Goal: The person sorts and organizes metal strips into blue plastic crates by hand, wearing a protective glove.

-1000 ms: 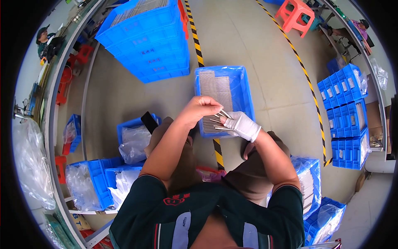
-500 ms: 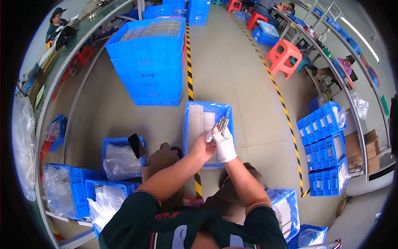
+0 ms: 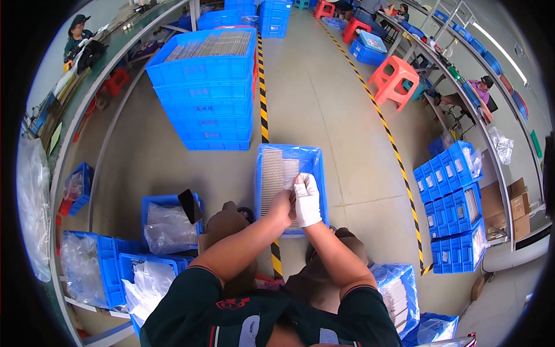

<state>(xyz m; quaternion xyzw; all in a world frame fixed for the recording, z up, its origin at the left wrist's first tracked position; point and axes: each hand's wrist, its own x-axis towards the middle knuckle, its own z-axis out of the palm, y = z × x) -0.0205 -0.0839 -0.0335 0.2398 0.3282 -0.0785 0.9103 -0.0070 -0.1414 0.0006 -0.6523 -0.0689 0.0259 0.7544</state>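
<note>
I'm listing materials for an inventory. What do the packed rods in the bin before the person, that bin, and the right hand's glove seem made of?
The rods look like metal: silvery-grey with a slight sheen, plating unclear. The bin is probably moulded plastic, evenly blue and faintly glossy. The glove seems matte white fabric, softly creased; its weave is too small to tell.

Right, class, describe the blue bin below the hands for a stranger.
From the tall blue stack, follow the adjacent striped floor tape toward the wearer. The bin straddles that tape. Unlike its neighbours, it has a bare left hand and gloved right hand over its rods.
</note>
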